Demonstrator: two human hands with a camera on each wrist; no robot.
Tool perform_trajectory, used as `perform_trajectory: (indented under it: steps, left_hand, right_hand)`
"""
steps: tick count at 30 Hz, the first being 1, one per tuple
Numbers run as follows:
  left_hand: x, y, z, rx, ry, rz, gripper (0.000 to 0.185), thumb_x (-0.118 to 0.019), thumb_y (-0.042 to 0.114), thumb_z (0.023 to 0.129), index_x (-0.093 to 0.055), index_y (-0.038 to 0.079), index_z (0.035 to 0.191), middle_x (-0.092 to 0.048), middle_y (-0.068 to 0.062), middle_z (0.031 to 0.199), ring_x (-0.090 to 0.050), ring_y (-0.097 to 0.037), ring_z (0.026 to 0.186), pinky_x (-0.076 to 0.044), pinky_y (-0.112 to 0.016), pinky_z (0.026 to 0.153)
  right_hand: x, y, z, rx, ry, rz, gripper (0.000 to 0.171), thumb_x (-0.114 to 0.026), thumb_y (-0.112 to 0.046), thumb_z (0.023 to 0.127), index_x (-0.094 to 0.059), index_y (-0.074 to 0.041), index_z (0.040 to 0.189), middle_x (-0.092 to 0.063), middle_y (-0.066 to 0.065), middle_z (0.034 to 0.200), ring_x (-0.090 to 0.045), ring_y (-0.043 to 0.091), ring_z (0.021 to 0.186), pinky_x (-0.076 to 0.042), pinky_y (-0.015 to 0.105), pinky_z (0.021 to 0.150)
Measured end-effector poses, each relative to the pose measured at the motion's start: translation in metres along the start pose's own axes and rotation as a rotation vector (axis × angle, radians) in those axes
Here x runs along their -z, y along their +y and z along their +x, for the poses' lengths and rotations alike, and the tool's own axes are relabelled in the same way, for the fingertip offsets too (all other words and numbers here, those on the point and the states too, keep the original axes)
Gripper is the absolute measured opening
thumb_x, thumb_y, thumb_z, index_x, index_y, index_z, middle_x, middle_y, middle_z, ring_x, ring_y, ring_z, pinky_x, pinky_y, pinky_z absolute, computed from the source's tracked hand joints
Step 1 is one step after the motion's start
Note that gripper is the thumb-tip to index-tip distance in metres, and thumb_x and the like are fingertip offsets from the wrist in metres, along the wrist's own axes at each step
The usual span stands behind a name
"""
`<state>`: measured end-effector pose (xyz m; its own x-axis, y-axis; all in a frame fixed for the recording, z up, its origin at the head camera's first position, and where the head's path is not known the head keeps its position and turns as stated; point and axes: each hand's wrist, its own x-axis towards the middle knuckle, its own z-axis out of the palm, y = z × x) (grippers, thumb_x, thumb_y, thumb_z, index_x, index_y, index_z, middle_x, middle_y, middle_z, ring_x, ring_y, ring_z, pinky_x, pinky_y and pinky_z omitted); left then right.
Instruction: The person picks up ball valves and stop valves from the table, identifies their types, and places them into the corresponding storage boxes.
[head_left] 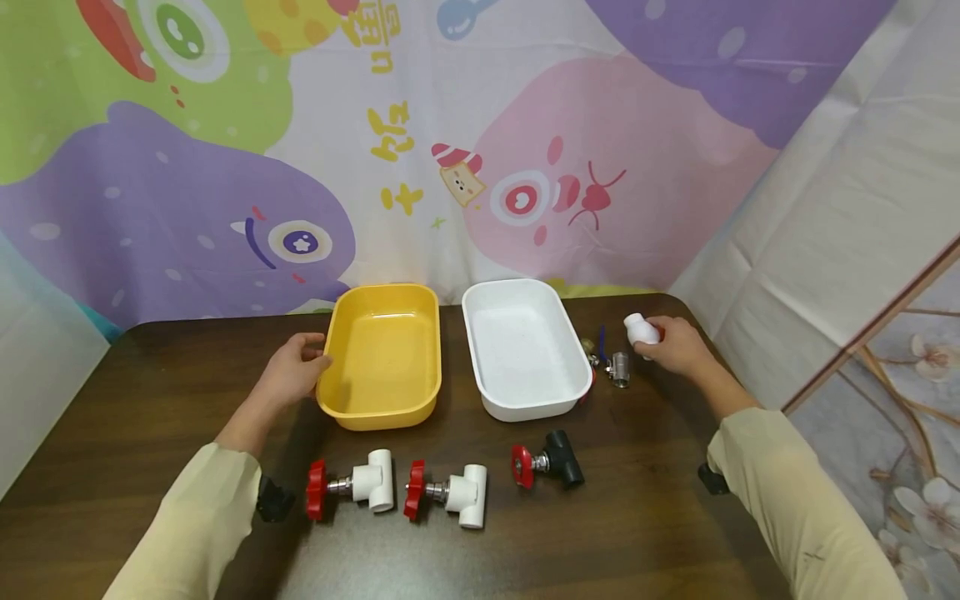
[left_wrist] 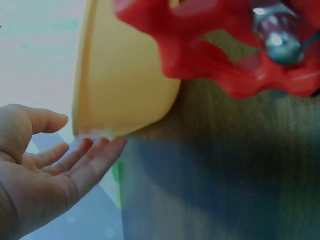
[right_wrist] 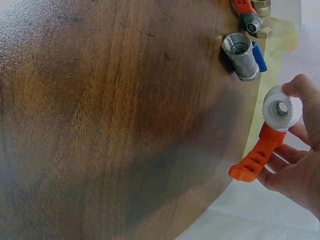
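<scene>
We are finding the bench (head_left: 660, 525) carrying a yellow tray (head_left: 386, 367) and, right of it, a white tray (head_left: 525, 350). Three red-wheeled valves (head_left: 372, 482) are lying nearer the person. Of the hands, we are seeing the left hand (head_left: 294, 367) half open at the yellow tray's left rim, gripping nothing; the right hand (head_left: 678, 346) is pinching an orange-handled valve (right_wrist: 273, 134) at the bench's far right, near a steel valve (head_left: 619, 369).

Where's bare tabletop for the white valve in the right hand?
Free: the table right of the black valve, up to the right sleeve; also left of the left hand. Crowded: between the white tray and right hand, where metal valves lie; and left of the black valve, with two white valves.
</scene>
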<state>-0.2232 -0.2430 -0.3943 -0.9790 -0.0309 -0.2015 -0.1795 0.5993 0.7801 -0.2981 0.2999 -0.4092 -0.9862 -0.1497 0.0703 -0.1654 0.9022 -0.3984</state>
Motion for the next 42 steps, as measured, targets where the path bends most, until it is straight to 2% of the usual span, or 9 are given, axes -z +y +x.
perform_trajectory:
  steps: [4, 6, 13, 21, 27, 33, 42]
  left_hand:
    - [0.003, 0.007, -0.003, -0.041, 0.067, 0.070, 0.055, -0.045, 0.021, 0.096, -0.029, -0.005, 0.141, -0.043, -0.031, 0.133, -0.046, -0.042, 0.120, -0.046, -0.051, 0.096]
    - [0.004, 0.011, -0.005, -0.056, 0.101, 0.090, 0.054, -0.046, 0.022, 0.096, -0.031, -0.005, 0.140, -0.043, -0.031, 0.134, -0.043, -0.043, 0.122, -0.040, -0.054, 0.101]
    - [0.001, 0.033, -0.011, -0.116, 0.159, 0.074, 0.051, -0.047, 0.020, 0.095, -0.034, -0.004, 0.138, -0.045, -0.029, 0.133, -0.045, -0.042, 0.121, -0.038, -0.053, 0.104]
    - [-0.015, 0.055, -0.014, -0.183, 0.137, 0.022, 0.053, -0.051, 0.021, 0.094, -0.034, 0.000, 0.140, -0.047, -0.026, 0.134, -0.046, -0.041, 0.123, -0.043, -0.051, 0.100]
    - [-0.027, 0.066, -0.013, -0.182, 0.103, -0.050, 0.052, -0.052, 0.020, 0.094, -0.035, 0.003, 0.139, -0.049, -0.022, 0.132, -0.048, -0.038, 0.122, -0.046, -0.049, 0.098]
    - [-0.043, 0.074, -0.011, -0.206, 0.083, -0.070, 0.049, -0.054, 0.019, 0.093, -0.040, 0.002, 0.136, -0.053, -0.021, 0.127, -0.053, -0.037, 0.115, -0.048, -0.046, 0.095]
    - [-0.065, 0.089, -0.007, -0.184, 0.033, -0.099, 0.048, -0.057, 0.019, 0.092, -0.042, 0.005, 0.135, -0.055, -0.020, 0.127, -0.055, -0.037, 0.113, -0.049, -0.044, 0.096]
  right_hand:
    - [0.003, -0.001, -0.001, 0.000, 0.003, 0.001, 0.057, -0.067, -0.022, 0.080, -0.052, 0.013, 0.121, -0.061, 0.032, 0.105, -0.057, 0.038, 0.089, -0.047, 0.046, 0.077]
    - [0.004, -0.001, -0.001, -0.001, 0.005, -0.001, 0.056, -0.067, -0.022, 0.080, -0.052, 0.013, 0.121, -0.061, 0.032, 0.105, -0.057, 0.038, 0.090, -0.047, 0.047, 0.077]
    - [0.006, -0.003, -0.002, 0.021, 0.021, -0.001, 0.055, -0.067, -0.022, 0.079, -0.053, 0.012, 0.120, -0.063, 0.030, 0.103, -0.058, 0.036, 0.088, -0.046, 0.043, 0.073]
    - [0.007, -0.006, 0.001, 0.025, 0.015, 0.006, 0.056, -0.067, -0.023, 0.079, -0.054, 0.011, 0.121, -0.063, 0.029, 0.103, -0.058, 0.034, 0.087, -0.046, 0.040, 0.072]
    - [0.008, -0.012, 0.002, 0.034, 0.005, 0.008, 0.057, -0.066, -0.023, 0.079, -0.053, 0.011, 0.122, -0.062, 0.029, 0.107, -0.058, 0.035, 0.089, -0.047, 0.043, 0.075]
    - [0.010, -0.019, 0.004, 0.059, 0.021, 0.006, 0.056, -0.068, -0.023, 0.078, -0.054, 0.010, 0.121, -0.063, 0.029, 0.106, -0.058, 0.035, 0.088, -0.047, 0.043, 0.074]
    - [0.011, -0.031, 0.003, 0.062, 0.002, 0.011, 0.057, -0.068, -0.023, 0.079, -0.053, 0.010, 0.124, -0.059, 0.029, 0.111, -0.051, 0.039, 0.100, -0.043, 0.048, 0.082]
